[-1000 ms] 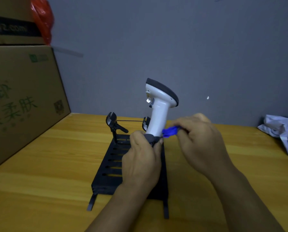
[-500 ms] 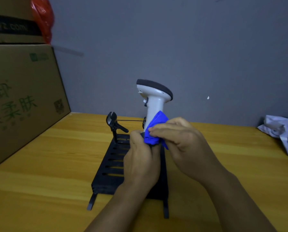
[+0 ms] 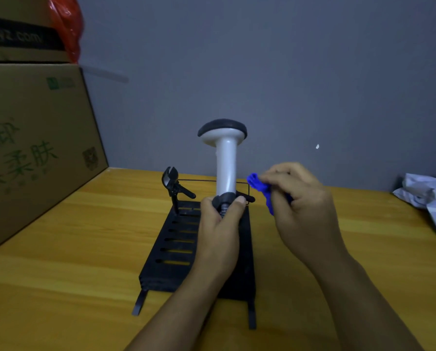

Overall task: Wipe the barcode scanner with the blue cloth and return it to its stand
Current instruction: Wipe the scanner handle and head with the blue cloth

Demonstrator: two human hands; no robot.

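The white barcode scanner [image 3: 225, 160] with a dark cap stands upright above the black slotted stand [image 3: 179, 239], its back toward me. My left hand [image 3: 219, 226] grips the dark base of its handle. My right hand [image 3: 300, 206] is just right of the handle, clear of it, with the bunched blue cloth [image 3: 261, 188] pinched in its fingers. The stand lies flat on the wooden table [image 3: 72, 249] with two black clips at its far end; the left clip [image 3: 172, 182] shows, the right one is mostly hidden by the scanner.
Large cardboard boxes [image 3: 29, 148] stand at the left with a red bag [image 3: 65, 24] on top. Crumpled white paper [image 3: 429, 198] lies at the table's right edge. A grey wall closes the back.
The scanner has turned in my left hand so its head now faces away. My right hand has pulled the blue cloth off the handle and moved to the right.
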